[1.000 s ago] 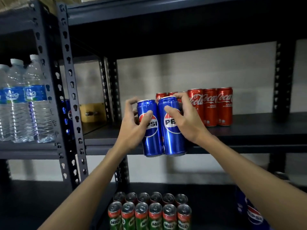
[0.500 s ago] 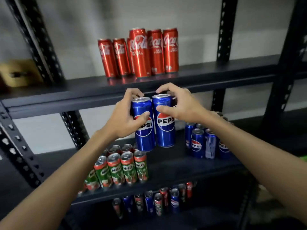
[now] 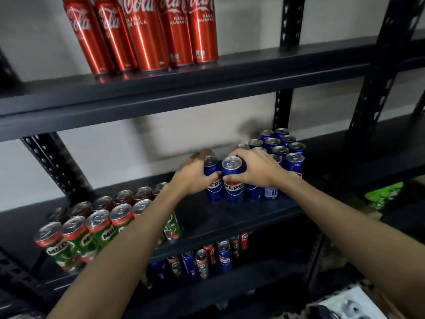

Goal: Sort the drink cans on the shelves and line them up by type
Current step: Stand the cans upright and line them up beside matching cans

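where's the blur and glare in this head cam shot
Head view: motion blur smears the left hand fingertips and the Milo cans; bright streaks glare down the Coca-Cola cans; the wide lens bows the upper shelf; the bottom shelf sits in deep shadow.

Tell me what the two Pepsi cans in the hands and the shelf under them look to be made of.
Pepsi cans: most likely thin aluminium, with bare silvery tops bearing pull tabs and glossy blue printed sides that catch the light.
Shelf: the frame looks like dark painted steel, matte, with punched slots in the uprights; whether the deck is metal or a coated board cannot be told.
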